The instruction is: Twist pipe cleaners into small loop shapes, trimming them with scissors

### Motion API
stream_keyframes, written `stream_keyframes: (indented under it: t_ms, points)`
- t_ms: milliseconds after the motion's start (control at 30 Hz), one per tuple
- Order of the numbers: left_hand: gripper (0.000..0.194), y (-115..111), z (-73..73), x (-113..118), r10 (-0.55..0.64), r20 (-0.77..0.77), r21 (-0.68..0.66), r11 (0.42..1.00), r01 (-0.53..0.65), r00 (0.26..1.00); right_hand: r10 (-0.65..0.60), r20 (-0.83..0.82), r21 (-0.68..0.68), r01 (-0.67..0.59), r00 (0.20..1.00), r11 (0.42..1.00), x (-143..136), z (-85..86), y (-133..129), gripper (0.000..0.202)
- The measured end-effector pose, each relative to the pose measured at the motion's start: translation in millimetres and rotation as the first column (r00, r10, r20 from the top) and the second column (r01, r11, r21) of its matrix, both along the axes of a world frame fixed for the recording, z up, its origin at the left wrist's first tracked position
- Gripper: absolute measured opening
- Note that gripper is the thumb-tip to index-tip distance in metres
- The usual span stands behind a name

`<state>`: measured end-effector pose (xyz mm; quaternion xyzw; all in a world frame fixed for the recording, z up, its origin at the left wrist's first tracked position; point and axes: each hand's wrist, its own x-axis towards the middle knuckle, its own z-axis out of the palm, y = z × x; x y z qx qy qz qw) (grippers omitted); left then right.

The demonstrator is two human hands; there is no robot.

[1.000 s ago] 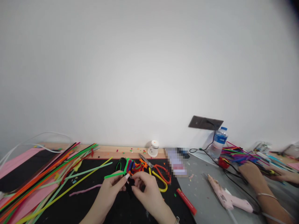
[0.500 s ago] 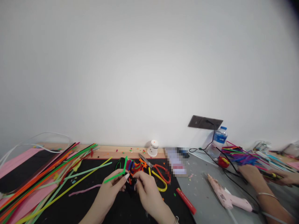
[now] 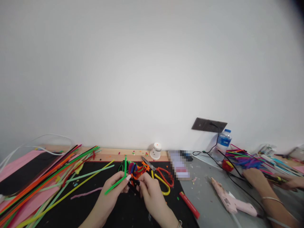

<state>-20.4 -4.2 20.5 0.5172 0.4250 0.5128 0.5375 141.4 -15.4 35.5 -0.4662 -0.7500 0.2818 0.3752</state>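
Observation:
My left hand (image 3: 112,188) is closed, pinching a bent bright green pipe cleaner (image 3: 125,165) between thumb and fingers. One end of it stands up and the other slants down across the hand. Close beside it, my right hand (image 3: 150,191) is closed with its fingertips on a small dark piece (image 3: 136,183), perhaps black pipe cleaner; the fingers hide most of it. Just behind both hands lies a pile of multicoloured pipe cleaner pieces (image 3: 142,169), with orange, blue and green among them. Scissors with red and yellow handles (image 3: 163,177) rest to the right of the pile.
Long pipe cleaners (image 3: 59,177) spread over the left side. A white paper cup (image 3: 155,151) stands at the wall. Rightward are a red tube-like stick (image 3: 189,205), a pink glue gun (image 3: 234,201), a water bottle (image 3: 222,144) and a co-worker's hands (image 3: 257,180) near black cables.
The green pipe cleaner has turned a little in my left hand, its upper end shifting left and its lower end dropping. Both hands stay close together at the dark piece.

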Motion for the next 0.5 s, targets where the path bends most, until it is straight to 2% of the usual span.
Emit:
stream_keyframes:
  t_ms: [200,300,400,500]
  points:
    - [0.027,2,1.1,0,0.027,-0.008,-0.028,0.999,-0.027,1.0,-0.019,-0.064,0.02,0.021,0.998,1.0,0,2.0,2,0.017]
    - [0.024,2,0.4,0,0.022,0.001,-0.047,0.999,-0.022,1.0,-0.02,-0.218,-0.124,-0.008,0.976,0.992,0,-2.2,6,0.018]
    - [0.021,1,1.8,-1,-0.014,-0.007,-0.04,0.999,0.014,1.0,-0.024,-0.398,-0.287,-0.1,0.917,0.953,-1,-5.5,10,0.018]
    - [0.02,0,3.3,-1,-0.055,-0.025,-0.027,0.998,0.054,0.998,-0.023,-0.412,-0.323,-0.122,0.911,0.939,-1,-5.8,12,0.011]
